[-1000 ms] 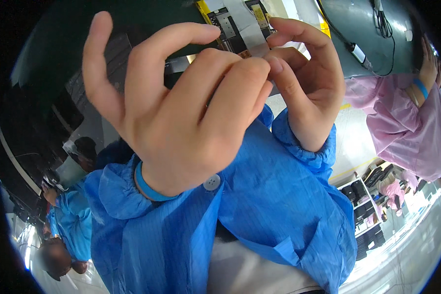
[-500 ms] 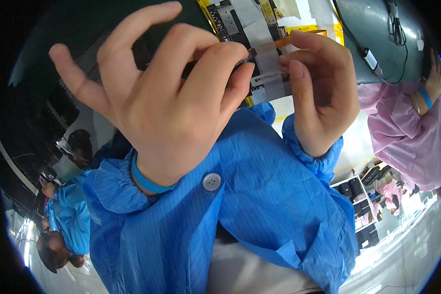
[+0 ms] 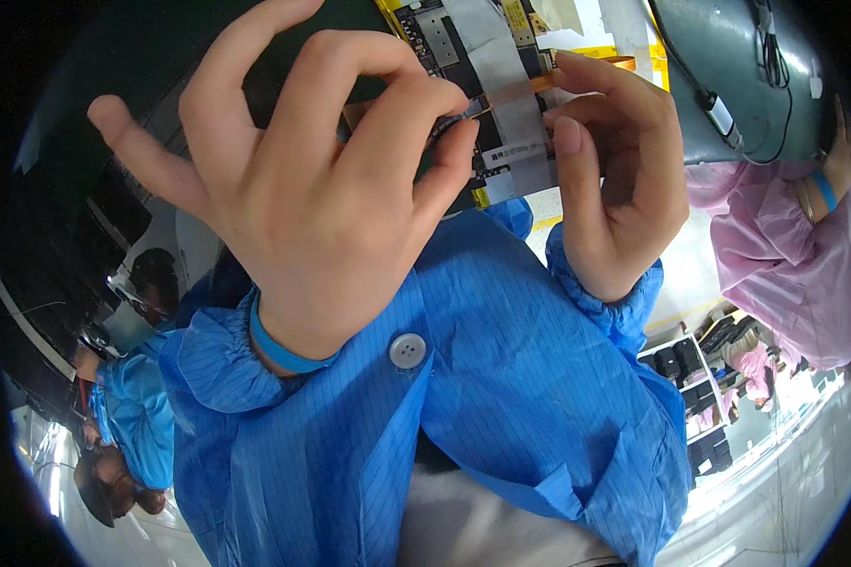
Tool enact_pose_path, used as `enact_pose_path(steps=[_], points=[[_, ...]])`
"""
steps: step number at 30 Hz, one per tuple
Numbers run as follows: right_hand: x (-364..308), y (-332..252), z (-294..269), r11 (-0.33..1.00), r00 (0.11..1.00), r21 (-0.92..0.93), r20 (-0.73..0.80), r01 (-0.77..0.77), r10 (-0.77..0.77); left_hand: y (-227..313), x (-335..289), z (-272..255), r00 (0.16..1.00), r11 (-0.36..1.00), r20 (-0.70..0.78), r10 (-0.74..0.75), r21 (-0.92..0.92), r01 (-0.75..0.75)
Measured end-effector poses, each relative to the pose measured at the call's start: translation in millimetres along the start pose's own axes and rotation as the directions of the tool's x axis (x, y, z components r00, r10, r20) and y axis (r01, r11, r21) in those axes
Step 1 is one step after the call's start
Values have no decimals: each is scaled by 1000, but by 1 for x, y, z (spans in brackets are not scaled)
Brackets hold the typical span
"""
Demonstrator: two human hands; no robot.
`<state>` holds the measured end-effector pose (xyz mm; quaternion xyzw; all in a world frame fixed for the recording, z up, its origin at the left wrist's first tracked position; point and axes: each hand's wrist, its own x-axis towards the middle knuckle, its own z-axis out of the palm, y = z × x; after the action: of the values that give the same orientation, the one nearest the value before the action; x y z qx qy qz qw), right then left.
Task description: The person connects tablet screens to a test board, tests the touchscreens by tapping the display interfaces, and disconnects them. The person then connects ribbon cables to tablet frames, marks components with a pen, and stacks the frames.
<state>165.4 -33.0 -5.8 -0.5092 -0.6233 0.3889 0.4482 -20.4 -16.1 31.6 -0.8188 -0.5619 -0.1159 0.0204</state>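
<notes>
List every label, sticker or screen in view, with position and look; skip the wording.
White rectangular label: on the circuit assembly between the left hand and right hand.
Grey film strip: runs up the board, top centre.
No lit screen visible.

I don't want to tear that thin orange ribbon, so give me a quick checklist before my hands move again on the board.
1. Left hand fingertips on the orange ribbon: ok.
2. Right hand steadying the circuit board: ok.
3. Ribbon free of kinks: cannot tell, mostly hidden by fingers.
4. Ribbon's end seated in a connector: cannot tell.
5. Blue sleeves clear of the board: ok.
</notes>
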Motion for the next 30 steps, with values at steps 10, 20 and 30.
enact_pose_path(steps=[10, 20, 30], points=[[10, -15, 1, 938, 993, -338, 110, 81, -46, 8, 1, 8, 996, 1000, -90, 4, 8, -3], [0, -3, 6, 812, 953, -500, 143, 301, -265, -2, 2, 8, 998, 998, -11, 67, 2, -67], [4, -1, -1, 771, 928, -517, 226, 371, -294, 5, 4, 9, 998, 997, 9, 63, 32, -63]])
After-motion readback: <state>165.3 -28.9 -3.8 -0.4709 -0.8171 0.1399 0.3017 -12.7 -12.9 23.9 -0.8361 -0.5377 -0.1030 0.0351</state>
